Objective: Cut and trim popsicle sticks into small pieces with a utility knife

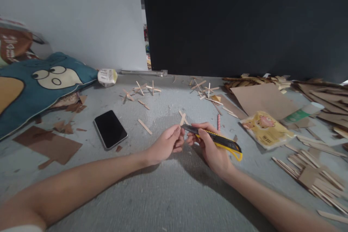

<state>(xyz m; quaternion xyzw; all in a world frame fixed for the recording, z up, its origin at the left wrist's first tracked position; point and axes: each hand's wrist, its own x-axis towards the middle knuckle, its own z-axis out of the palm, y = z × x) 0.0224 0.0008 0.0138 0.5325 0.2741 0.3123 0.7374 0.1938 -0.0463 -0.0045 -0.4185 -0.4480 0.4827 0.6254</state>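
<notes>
My left hand (166, 143) pinches a short wooden craft stick (182, 119) upright between thumb and fingers, near the middle of the view. From the right, my right hand (213, 148) is closed round a black and yellow utility knife (217, 139). The knife's tip meets the stick just above my left thumb; whether it cuts in, I cannot tell. Behind the held stick another craft stick (185, 117) shows, partly hidden. A loose craft stick (145, 127) lies on the grey surface left of my hands.
A phone (110, 129) and torn cardboard (49, 143) lie left, below a blue pillow (54, 83). Small stick assemblies (146, 88) stand at the back. On the right are a yellow packet (268, 128), a glue tube (303, 114), cardboard (263, 99) and piled sticks (312, 174).
</notes>
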